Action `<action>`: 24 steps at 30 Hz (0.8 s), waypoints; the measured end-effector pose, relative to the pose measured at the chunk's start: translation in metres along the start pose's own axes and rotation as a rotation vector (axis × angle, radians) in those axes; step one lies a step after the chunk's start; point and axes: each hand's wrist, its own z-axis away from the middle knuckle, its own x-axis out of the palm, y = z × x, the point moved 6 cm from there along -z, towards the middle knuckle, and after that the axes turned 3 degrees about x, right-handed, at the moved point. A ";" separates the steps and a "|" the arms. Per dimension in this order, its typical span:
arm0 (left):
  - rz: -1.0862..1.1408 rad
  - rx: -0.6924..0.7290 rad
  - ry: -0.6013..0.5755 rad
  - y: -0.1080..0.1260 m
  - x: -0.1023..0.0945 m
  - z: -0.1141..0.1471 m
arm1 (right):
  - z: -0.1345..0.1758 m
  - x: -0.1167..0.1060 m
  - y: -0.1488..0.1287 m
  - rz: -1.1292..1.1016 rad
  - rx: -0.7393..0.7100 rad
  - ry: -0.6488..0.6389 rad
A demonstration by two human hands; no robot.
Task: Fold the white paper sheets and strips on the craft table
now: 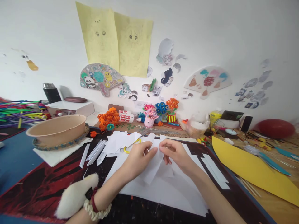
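Red and black, a desk mat (137, 206) forms the broad ground of the work area. Upon it lies a large white sheet (182, 194), its near edge running beneath both forearms. At the left, a beige bowl (56, 132) stands on a woven-looking base. Beyond the left hand, loose white scraps (118, 143) overlap in an uneven pile; pale strips (215, 171) rest at the right of the mat. The left hand (140, 157) pinches a small paper piece (151, 171) between thumb and forefinger; the right hand (175, 152), fingers bent, appears to pinch its upper right part. The piece hangs between the hands, above the sheet. Yellow-handled scissors (126, 151) lie just beside the left hand, partly under the scraps. Likely faults: an uneven pull between the two grips could tear or crease the piece askew; a sideways sweep of the left wrist could catch the scissors and scatter the pile.
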 end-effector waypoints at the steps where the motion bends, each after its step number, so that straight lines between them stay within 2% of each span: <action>1: 0.020 -0.010 0.014 0.000 -0.001 0.000 | 0.000 0.000 0.000 0.002 0.002 -0.003; 7: 0.069 -0.038 0.059 -0.001 -0.005 0.001 | 0.001 0.004 0.002 -0.033 0.011 -0.062; 15: 0.002 -0.040 0.049 -0.001 0.001 0.003 | -0.001 0.001 0.005 -0.006 0.025 -0.007; 24: -0.076 0.026 0.113 0.003 0.005 0.008 | 0.000 0.003 0.007 -0.018 0.052 0.022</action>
